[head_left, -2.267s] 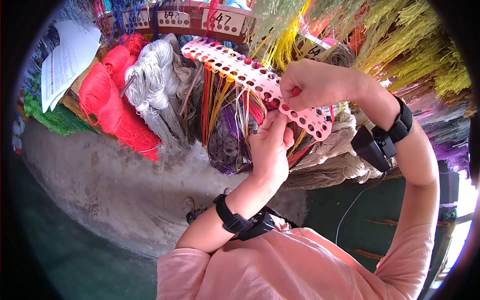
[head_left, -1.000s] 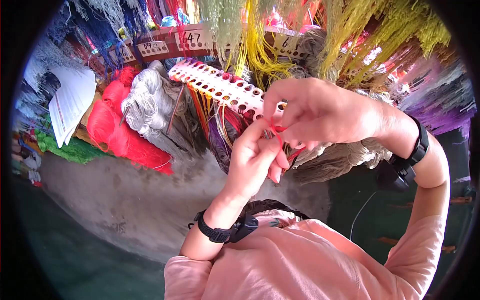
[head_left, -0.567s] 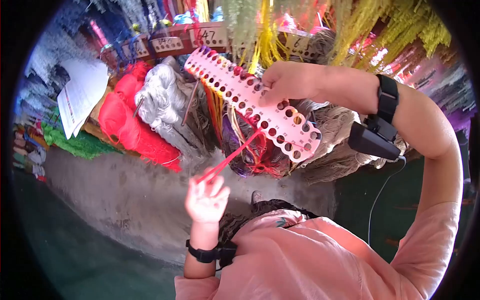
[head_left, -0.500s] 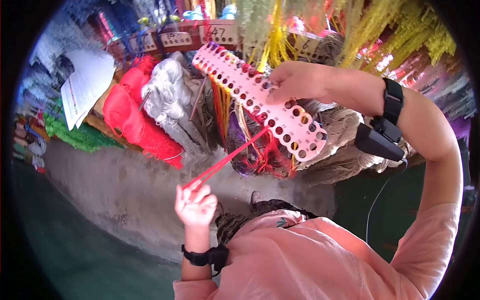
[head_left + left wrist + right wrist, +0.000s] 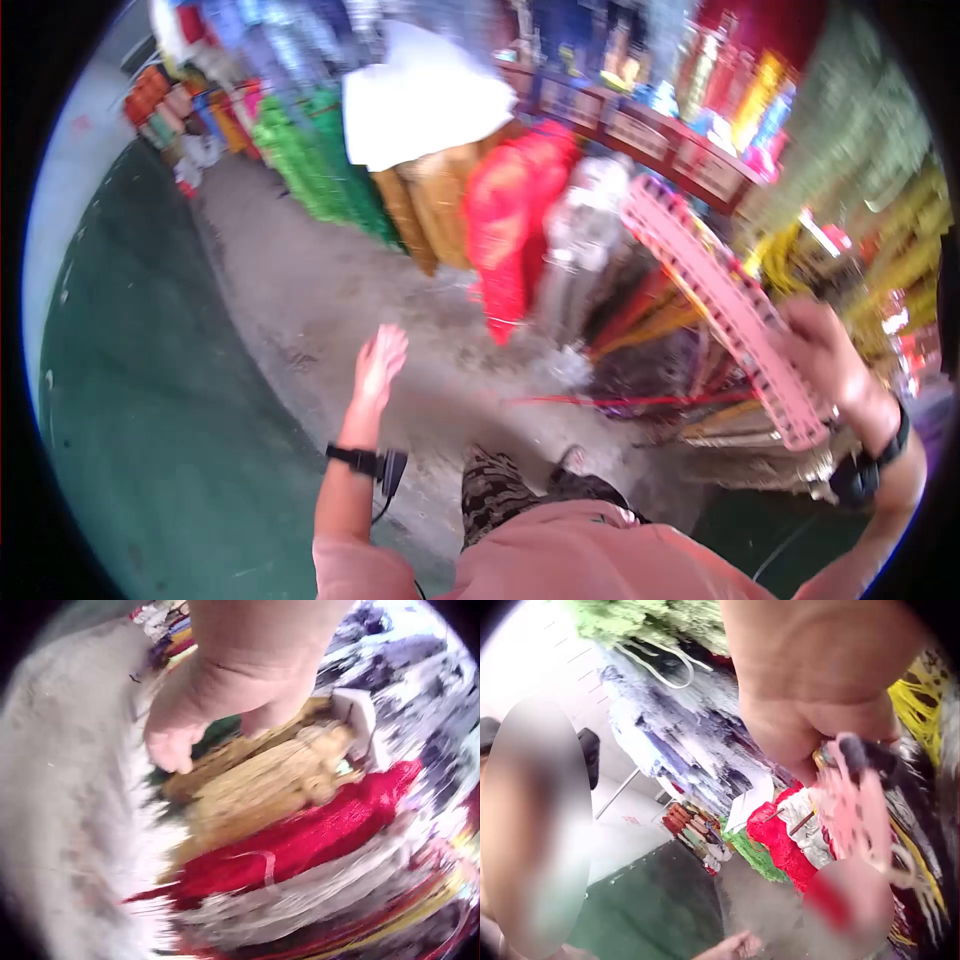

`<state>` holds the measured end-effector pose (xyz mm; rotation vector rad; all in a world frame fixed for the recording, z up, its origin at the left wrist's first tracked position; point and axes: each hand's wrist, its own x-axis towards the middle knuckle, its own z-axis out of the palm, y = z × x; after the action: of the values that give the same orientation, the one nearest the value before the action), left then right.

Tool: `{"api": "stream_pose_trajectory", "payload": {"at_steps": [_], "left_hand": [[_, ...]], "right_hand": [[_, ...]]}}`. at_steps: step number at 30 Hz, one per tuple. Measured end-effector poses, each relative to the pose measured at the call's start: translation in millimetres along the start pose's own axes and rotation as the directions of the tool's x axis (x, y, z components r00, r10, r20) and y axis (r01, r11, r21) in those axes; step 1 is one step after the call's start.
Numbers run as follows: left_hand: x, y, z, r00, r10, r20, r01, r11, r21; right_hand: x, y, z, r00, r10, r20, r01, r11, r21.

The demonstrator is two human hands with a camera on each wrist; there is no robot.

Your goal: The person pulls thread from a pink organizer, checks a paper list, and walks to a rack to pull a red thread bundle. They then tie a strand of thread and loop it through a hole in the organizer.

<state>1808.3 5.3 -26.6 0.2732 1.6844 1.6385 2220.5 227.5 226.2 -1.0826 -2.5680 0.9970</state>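
My right hand grips the lower part of a pink thread card punched with rows of holes. Strands of red, orange and yellow thread hang from its edge. A red thread stretches leftward from the card, its far end short of my left hand. That hand is out over the grey floor, fingers extended and nothing visible in them. In the left wrist view, the left hand appears above mustard skeins. The right wrist view has the card blurred below the right hand.
Red and silver-grey skeins hang left of the card, with green skeins farther left. White sheets lie above the mustard ones. A dark red rail with labels runs behind; yellow-green yarn hangs at right.
The left hand pulled the red thread out from the card, then parted from it and moved away left. The right hand keeps the card. The head view has swung left.
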Motion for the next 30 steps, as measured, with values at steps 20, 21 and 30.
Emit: {"api": "stream_pose_trajectory", "payload": {"at_steps": [20, 21, 30], "left_hand": [[168, 233, -32, 0.76, 0.212, 0.614, -0.079, 0.968, -0.236], [167, 235, -69, 0.736, 0.215, 0.642, -0.039, 0.96, -0.277], [194, 192, -463, 0.996, 0.017, 0.091, 0.002, 0.979, -0.205]], "right_hand": [[113, -137, 324, 0.948, -0.049, 0.314, 0.009, 0.992, 0.127], [139, -147, 346, 0.957, -0.075, 0.28, 0.029, 0.986, 0.166], [444, -254, 608, 0.874, -0.164, 0.458, -0.163, 0.787, 0.595]]}}
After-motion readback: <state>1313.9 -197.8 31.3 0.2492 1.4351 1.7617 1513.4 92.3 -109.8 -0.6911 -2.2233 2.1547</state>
